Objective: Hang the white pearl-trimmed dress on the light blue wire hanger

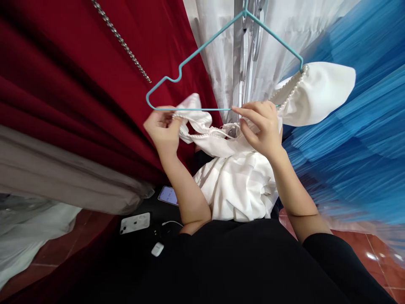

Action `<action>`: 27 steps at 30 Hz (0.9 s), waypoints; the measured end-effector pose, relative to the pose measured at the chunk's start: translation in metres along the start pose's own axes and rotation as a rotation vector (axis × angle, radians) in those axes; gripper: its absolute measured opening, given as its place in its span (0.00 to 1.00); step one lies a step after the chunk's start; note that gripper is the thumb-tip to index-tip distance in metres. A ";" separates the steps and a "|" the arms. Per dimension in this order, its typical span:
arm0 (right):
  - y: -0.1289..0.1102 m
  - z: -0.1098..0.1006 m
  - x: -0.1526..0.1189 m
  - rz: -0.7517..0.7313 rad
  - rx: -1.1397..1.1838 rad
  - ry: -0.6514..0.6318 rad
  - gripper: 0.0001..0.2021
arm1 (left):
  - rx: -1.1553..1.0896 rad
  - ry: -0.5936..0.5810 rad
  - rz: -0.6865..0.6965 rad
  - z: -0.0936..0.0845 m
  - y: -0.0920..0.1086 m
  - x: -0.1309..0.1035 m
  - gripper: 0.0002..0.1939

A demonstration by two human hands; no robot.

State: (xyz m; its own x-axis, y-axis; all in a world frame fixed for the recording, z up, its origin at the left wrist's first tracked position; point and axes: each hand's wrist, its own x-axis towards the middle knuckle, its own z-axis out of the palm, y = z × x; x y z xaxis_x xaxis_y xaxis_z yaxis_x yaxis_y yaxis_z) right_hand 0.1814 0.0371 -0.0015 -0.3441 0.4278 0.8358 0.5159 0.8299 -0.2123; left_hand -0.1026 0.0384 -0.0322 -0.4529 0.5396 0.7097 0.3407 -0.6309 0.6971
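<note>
While its thumb and fingers pinch the pearl-beaded edge of a white satin garment [242, 185], the left hand [166, 131] is placed left of centre, just below the hanger's lower left corner. Right hand [265, 126]: right of centre, fingers bent, index fingertip touching the hanger's lower bar, thumb apart below; whether it grips cloth, cannot tell.

Hanger [196, 109]: one, light turquoise, notched at left, its top at the upper frame edge. Garment: white, gathered at centre between the forearms; one beaded part at the hanger's right corner, with a smooth panel extending to the right.

Beyond, upper centre: metal uprights [245, 55] before sheer white cloth [287, 29]. Upper left: red drapery [136, 25], with a chain [121, 41] of metallic look. Left: greyish-beige cloth [63, 169]. Right: blue tulle [357, 139], layered.

Lower left, on a dark surface: lit phone [167, 195]; white phone [135, 223], back upward; white cable [172, 222]; small white case [157, 249]. Lower right: reddish floor tiles [378, 257].
</note>
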 end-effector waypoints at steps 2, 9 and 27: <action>-0.003 0.005 0.001 0.003 0.006 -0.013 0.16 | -0.059 -0.161 0.000 0.013 0.012 -0.019 0.06; -0.010 0.008 0.003 0.016 0.014 -0.009 0.16 | -0.374 -0.268 -0.011 0.071 0.031 -0.038 0.20; 0.055 -0.065 0.027 0.083 -0.023 0.414 0.06 | -0.325 -0.185 -0.061 0.083 0.053 -0.050 0.18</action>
State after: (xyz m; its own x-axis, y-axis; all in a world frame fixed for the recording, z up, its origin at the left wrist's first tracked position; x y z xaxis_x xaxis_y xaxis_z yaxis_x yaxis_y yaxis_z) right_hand 0.2515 0.0711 0.0420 0.0414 0.3086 0.9503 0.5479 0.7884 -0.2799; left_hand 0.0064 0.0239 -0.0219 -0.2978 0.6543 0.6952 0.0256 -0.7225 0.6909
